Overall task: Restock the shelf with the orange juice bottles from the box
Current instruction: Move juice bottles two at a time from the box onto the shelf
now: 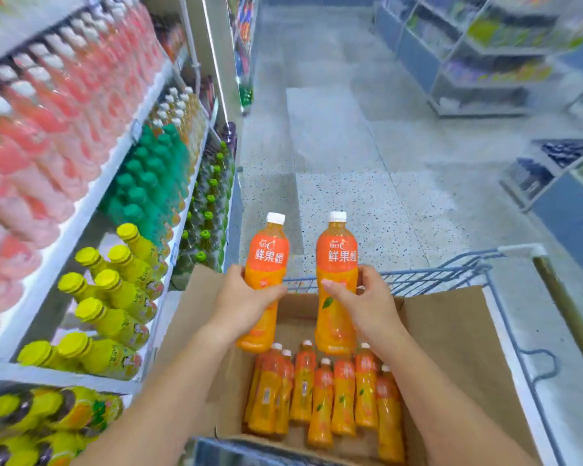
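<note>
My left hand (246, 302) grips an orange juice bottle (265, 253) with a white cap, held upright above the cardboard box (451, 344). A second orange juice bottle (336, 257) is upright in my right hand (364, 304), beside the first. Both hands hold the bottles around their lower half. Inside the box stand several more orange juice bottles (323, 395). The shelf (91, 196) rises on my left, packed with drinks.
The box sits in a blue wire cart (505, 317) with a handle at right. Pink bottles (58, 105), green-capped bottles (148, 183) and yellow-capped bottles (108, 297) fill the left shelf. Speckled aisle floor (367, 163) stretches ahead; more shelving (478, 62) stands at right.
</note>
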